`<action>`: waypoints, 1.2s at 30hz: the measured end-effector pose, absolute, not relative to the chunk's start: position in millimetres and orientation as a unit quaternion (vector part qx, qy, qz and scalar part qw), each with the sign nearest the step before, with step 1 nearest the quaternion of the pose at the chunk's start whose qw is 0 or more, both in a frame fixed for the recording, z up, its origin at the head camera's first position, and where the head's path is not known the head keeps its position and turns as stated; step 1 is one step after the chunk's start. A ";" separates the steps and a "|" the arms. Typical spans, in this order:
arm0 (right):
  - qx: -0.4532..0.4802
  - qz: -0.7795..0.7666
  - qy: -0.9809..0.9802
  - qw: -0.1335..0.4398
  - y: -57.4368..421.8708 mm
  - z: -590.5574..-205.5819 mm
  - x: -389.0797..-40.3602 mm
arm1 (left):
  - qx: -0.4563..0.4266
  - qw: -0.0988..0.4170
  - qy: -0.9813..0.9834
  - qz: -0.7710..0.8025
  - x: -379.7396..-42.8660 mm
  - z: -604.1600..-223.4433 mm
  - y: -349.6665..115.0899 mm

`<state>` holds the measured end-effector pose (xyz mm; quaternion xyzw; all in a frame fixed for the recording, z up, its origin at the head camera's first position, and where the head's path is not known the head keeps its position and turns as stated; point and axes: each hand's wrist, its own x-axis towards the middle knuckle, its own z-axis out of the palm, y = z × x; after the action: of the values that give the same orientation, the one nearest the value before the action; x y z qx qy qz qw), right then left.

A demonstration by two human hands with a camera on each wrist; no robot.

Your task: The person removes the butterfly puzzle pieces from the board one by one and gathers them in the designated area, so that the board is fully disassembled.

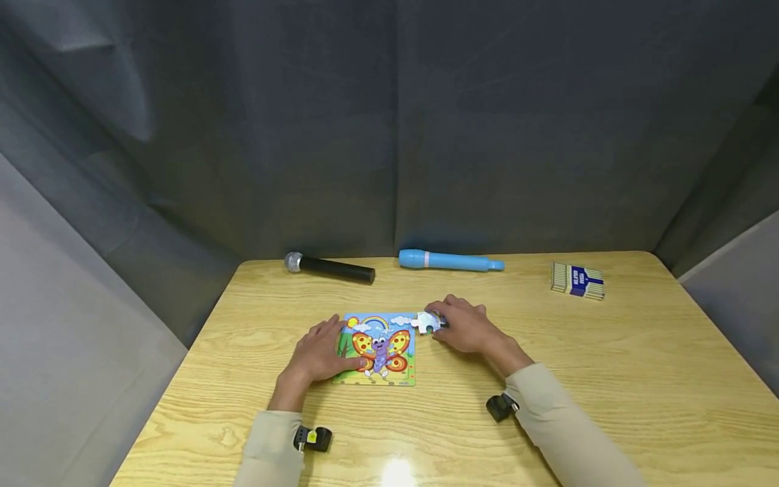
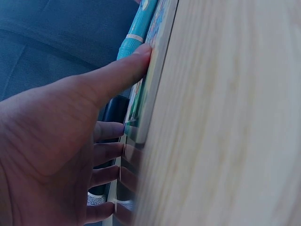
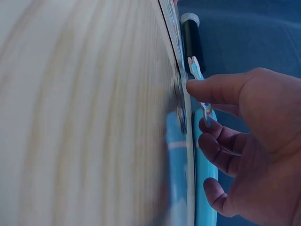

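On the table lies a butterfly jigsaw puzzle (image 1: 380, 348) with a sun, a rainbow and clouds. My left hand (image 1: 319, 355) is spread along its left side. In the left wrist view the thumb (image 2: 124, 70) reaches straight onto the board, with the other fingers at its edge. Beside the puzzle's upper right corner, my right hand (image 1: 465, 326) pinches a puzzle piece (image 1: 428, 322) between thumb and fingers. Seen from the right wrist, this piece (image 3: 196, 69) is tilted up off the table.
Toward the back of the wooden table (image 1: 608, 379) lie a black microphone (image 1: 335, 268) with a silver head and a blue tube-shaped object (image 1: 450, 260). A striped box (image 1: 578, 281) is at the back right. Dark cloth (image 1: 389, 135) hangs behind the table.
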<state>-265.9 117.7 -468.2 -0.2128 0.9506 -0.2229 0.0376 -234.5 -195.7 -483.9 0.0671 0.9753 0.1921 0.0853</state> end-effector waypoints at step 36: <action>-0.164 -0.196 0.963 0.079 187.8 -472.9 -270.7 | 0.067 0.086 0.976 0.191 -234.2 -484.0 -194.4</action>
<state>-270.7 187.8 -472.9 -0.1644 0.9635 -0.1959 0.0791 -234.2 -194.4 -484.0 0.0666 0.9756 0.1907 0.0857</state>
